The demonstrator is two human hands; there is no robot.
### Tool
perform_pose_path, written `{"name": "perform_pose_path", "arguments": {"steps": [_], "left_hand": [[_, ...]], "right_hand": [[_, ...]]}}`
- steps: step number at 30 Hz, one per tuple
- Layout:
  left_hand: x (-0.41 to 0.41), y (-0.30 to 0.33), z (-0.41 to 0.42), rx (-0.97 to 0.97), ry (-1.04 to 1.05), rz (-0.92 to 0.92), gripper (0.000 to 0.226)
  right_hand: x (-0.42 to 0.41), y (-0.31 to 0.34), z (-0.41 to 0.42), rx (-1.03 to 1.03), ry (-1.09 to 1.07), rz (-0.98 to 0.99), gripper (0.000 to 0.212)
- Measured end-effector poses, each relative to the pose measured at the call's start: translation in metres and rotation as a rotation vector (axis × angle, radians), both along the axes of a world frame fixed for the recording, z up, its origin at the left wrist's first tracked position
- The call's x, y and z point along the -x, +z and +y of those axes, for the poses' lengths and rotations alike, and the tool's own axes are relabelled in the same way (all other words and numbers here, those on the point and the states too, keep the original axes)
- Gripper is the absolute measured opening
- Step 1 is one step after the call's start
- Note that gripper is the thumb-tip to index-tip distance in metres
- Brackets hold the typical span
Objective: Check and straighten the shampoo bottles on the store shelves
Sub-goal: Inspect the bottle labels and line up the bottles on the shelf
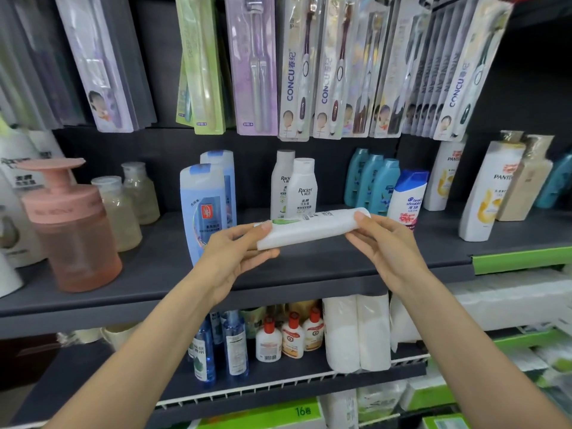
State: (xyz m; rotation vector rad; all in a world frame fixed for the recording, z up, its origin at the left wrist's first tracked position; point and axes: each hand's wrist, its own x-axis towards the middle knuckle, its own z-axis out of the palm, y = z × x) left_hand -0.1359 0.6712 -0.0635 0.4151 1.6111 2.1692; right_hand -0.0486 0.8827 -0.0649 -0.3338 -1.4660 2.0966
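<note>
A white shampoo bottle (309, 229) lies sideways in the air above the dark middle shelf (278, 274). My left hand (235, 252) grips its left end and my right hand (387, 243) grips its right end. Behind it two more white bottles (303, 187) of the same brand stand upright. Two pale blue bottles (204, 205) stand to the left, partly behind my left hand. Three teal bottles (371, 181) and a blue-capped white bottle (407, 196) stand to the right.
A pink pump dispenser (71, 230) and clear jars (123, 209) stand at the shelf's left. White and gold bottles (489, 193) stand at the right. Packaged toothbrushes (309, 72) hang above. On the shelf below are small bottles (278, 335) and paper rolls (356, 332).
</note>
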Motion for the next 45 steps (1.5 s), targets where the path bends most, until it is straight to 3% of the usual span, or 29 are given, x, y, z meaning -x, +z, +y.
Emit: {"name": "perform_pose_path", "arguments": {"steps": [3,8,14,18,25,32,39,43,45], "left_hand": [[0.004,0.001,0.002,0.164,0.072,0.015,0.030],[0.006,-0.004,0.008,0.092,0.026,0.051,0.023],[0.013,-0.014,0.015,0.273,0.076,0.483,0.038],[0.021,-0.020,0.028,0.465,0.120,0.724,0.046],[0.032,-0.030,0.054,0.662,0.024,0.782,0.047],[0.035,-0.019,0.066,0.503,0.097,0.736,0.046],[0.035,0.012,0.070,0.295,0.189,0.844,0.056],[0.039,0.028,0.074,0.320,0.202,0.916,0.050],[0.041,0.032,0.076,0.355,0.185,0.936,0.052]], "right_hand": [[0.001,-0.001,0.004,-0.048,0.014,-0.036,0.034],[0.008,0.003,0.007,-0.058,-0.017,-0.024,0.030],[0.015,0.012,0.015,-0.107,0.001,0.055,0.032],[0.023,0.022,0.017,-0.249,-0.004,0.123,0.034],[0.044,0.047,0.017,-0.598,-0.042,0.198,0.023],[0.069,0.046,0.017,-0.804,0.060,0.156,0.025],[0.077,0.041,0.017,-0.760,0.097,0.181,0.024],[0.078,0.049,0.025,-0.623,0.122,0.180,0.013],[0.084,0.054,0.034,-0.706,0.066,0.165,0.018]]}}
